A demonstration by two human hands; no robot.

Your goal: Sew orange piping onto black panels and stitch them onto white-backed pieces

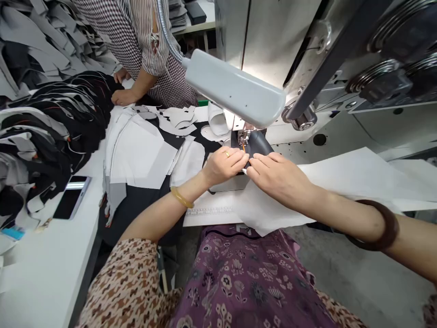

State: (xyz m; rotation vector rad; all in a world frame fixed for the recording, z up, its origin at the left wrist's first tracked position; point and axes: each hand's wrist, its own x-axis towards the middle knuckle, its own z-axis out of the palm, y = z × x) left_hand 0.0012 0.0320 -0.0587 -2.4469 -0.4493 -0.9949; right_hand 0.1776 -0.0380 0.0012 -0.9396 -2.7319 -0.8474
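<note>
Both my hands are close together just in front of the presser foot (243, 136) of a sewing machine. My left hand (227, 164), fingers curled in, pinches the edge of a dark fabric piece (257, 143). My right hand (273, 175) grips the same piece from the other side, its fingertips nearly meeting the left ones. A thin orange strip (243, 147) runs from the foot toward my fingertips. The white backing (269, 212) of the material hangs over the table edge below my right hand. My fingers hide the edge being held.
A lamp (235, 89) hangs low above the needle. White and black cut pieces (136, 150) lie to the left, beside a phone (72, 197) and a heap of dark pieces (58, 109). A co-worker's hands (124, 93) rest on the heap's far end. Thread tensioners (378, 86) jut out upper right.
</note>
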